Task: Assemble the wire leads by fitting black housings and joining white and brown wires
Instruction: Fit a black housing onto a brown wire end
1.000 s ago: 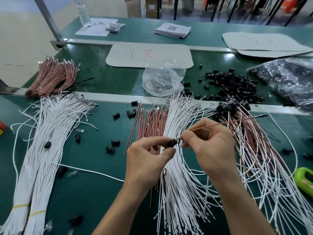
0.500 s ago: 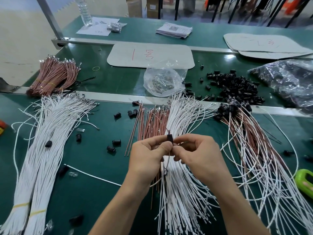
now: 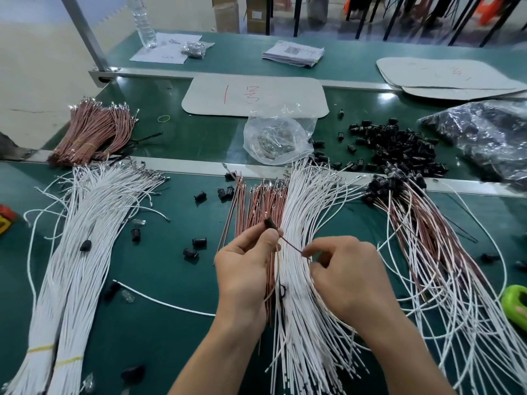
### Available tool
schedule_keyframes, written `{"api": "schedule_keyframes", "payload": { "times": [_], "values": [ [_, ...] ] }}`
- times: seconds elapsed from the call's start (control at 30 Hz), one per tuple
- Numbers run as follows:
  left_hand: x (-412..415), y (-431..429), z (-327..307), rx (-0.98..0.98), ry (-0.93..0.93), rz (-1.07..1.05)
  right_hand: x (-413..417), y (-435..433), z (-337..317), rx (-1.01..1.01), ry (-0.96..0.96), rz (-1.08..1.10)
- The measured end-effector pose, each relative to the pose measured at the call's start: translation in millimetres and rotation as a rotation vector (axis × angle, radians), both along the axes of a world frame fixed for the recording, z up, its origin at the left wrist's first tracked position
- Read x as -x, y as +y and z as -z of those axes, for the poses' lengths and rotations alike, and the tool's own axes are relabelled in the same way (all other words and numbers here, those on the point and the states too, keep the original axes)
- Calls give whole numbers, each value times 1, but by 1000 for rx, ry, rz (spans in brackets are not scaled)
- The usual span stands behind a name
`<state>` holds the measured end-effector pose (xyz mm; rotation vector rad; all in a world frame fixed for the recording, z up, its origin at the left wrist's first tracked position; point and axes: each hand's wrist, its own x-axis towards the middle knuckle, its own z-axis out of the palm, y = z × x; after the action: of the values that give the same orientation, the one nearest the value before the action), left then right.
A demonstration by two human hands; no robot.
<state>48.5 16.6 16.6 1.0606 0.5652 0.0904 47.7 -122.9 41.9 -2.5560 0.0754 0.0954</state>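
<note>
My left hand (image 3: 245, 262) pinches a small black housing (image 3: 270, 223) between thumb and forefinger, above the middle wire piles. A brown wire (image 3: 291, 245) runs from that housing down to my right hand (image 3: 343, 273), whose fingertips pinch it. A thin white wire also curves down from my left hand's grip. Under both hands lie loose white wires (image 3: 306, 212) and loose brown wires (image 3: 258, 203). Black housings (image 3: 399, 143) are heaped at the back right. Finished leads (image 3: 445, 252) with housings fan out at the right.
Banded white wire bundles (image 3: 77, 252) lie at the left, a brown wire bundle (image 3: 91, 132) at the back left. Stray housings (image 3: 196, 242) dot the green mat. A clear plastic bag (image 3: 278, 138), a black bag (image 3: 484, 132), white boards (image 3: 256, 95) and a green object (image 3: 516, 305) are around.
The brown wire went from sticking out to the right to being seated in the housing. My right hand has slid down along it, away from the housing, and my left hand tilted the housing up.
</note>
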Motion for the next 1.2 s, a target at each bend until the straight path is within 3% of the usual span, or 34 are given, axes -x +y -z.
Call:
{"api": "schedule_keyframes", "payload": {
  "times": [0.13, 0.23, 0.3, 0.43, 0.6, 0.73, 0.83, 0.93, 1.07, 1.2],
  "values": [
    [-3, 7, -4, 137, -9, -94, 0, -17, -9, 250, 66, 75],
    [-6, 10, -4, 125, -2, -54, -2, -29, -11, 373, 151, 138],
    [-6, 7, -3, 90, -14, 4, -1, -31, -12, 410, 109, 138],
    [-10, 1, 1, 51, -68, 164, -2, -22, -12, 38, -24, 32],
    [-23, 1, 4, 45, -130, 283, -18, 1, 7, 92, -119, -160],
    [-40, 1, 10, 73, -109, 300, -35, 15, 18, -329, -2, -88],
    [-50, 4, 14, -59, -110, 282, -48, 18, 32, -344, -39, -45],
    [-62, 11, 18, -259, -243, 275, -54, 17, 47, -441, -63, -17],
    [-69, 13, 24, -300, -305, 275, -54, 18, 63, -491, -103, -41],
    [-71, 15, 28, -208, -318, 282, -54, 18, 73, -519, -145, -73]
  ]
}}
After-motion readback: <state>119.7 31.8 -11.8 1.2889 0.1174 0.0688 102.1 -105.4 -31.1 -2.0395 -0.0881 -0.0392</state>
